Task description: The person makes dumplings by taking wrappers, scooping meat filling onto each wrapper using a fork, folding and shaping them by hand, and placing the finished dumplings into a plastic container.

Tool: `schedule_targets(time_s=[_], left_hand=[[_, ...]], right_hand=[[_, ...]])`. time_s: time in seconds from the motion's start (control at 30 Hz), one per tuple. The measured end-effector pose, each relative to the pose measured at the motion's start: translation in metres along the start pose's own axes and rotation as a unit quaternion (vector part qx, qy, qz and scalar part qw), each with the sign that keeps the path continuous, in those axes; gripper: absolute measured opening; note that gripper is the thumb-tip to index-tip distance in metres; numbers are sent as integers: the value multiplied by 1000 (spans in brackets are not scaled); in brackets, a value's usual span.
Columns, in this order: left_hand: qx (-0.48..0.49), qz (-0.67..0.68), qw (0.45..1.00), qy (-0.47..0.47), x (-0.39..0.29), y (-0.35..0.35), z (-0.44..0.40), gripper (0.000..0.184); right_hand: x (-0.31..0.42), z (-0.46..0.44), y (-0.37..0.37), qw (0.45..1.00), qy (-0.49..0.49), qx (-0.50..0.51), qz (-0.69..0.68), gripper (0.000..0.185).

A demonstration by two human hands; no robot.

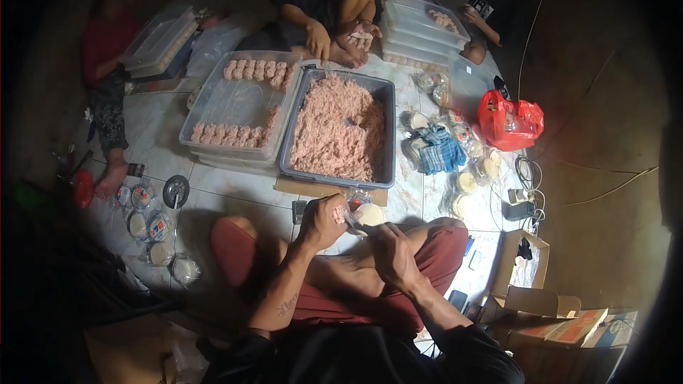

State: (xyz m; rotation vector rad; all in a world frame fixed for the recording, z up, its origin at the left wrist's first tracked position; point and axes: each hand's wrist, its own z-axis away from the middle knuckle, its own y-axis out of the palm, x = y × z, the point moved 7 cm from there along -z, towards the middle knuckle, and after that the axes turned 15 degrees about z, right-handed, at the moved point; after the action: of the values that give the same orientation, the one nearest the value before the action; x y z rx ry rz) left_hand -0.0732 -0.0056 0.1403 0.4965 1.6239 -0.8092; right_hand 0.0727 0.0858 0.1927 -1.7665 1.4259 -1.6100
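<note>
My left hand (321, 224) is closed around a small lump of pink minced filling (339, 214), which shows at the top of the fist. My right hand (395, 256) is closed on a thin, shiny flat tool (351, 220) that reaches toward my left hand; its exact kind is hard to make out. Just beyond the hands lies a stack of round pale dumpling wrappers (371, 214). A grey tub (392, 135) holds a mass of pink minced filling (331, 124). Left of it, a clear plastic tray (238, 103) carries rows of filled dumplings (226, 135) along its edges.
Packs of round wrappers (467, 183), a blue checked cloth (437, 149) and a red plastic bag (509, 122) are on the right. More packs (149, 224) lie left. Three other people sit around, near stacked trays (420, 21). Cardboard boxes (555, 327) stand at lower right.
</note>
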Motion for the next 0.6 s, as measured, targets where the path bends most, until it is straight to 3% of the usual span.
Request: schedule_targets(time_s=[0.07, 0.13, 0.2, 0.27, 0.33, 0.37, 0.4, 0.43, 0.5, 0.53, 0.57, 0.6], left_hand=[[-26, -1, 999, 24, 23, 0, -3, 28], [-35, 44, 998, 17, 42, 4, 0, 28], [-44, -23, 998, 33, 2, -3, 2, 29], [-20, 144, 986, 81, -15, -5, -1, 27], [27, 156, 984, 81, -8, -13, 1, 25], [40, 113, 989, 87, -3, -9, 0, 25], [54, 73, 992, 91, 3, -4, 2, 25], [53, 11, 994, 92, 1, 1, 1, 26], [34, 33, 997, 67, 2, -4, -2, 27], [17, 55, 998, 32, 6, -7, 3, 27], [26, 118, 988, 96, -14, -13, 8, 27], [33, 180, 969, 165, -34, -20, 8, 28]], right_hand=[[15, -4, -17, 1000, -7, -5, -13, 5], [13, -7, -17, 998, 50, 7, -27, 5], [8, -7, -5, 998, 46, 18, -39, 5], [18, -10, -15, 997, 56, -3, -46, 6], [11, -3, -28, 990, 116, -68, -51, 5], [2, -1, -11, 986, 113, -30, -118, 3], [8, 1, -1, 999, 32, -13, -38, 4], [9, 1, 0, 999, 20, -15, -33, 6], [12, -6, -7, 1000, 2, -17, -26, 8], [14, -5, -22, 997, 40, -31, -52, 9], [13, -1, -32, 993, 80, -46, -78, 11], [14, -2, -38, 996, 57, -61, -33, 9]])
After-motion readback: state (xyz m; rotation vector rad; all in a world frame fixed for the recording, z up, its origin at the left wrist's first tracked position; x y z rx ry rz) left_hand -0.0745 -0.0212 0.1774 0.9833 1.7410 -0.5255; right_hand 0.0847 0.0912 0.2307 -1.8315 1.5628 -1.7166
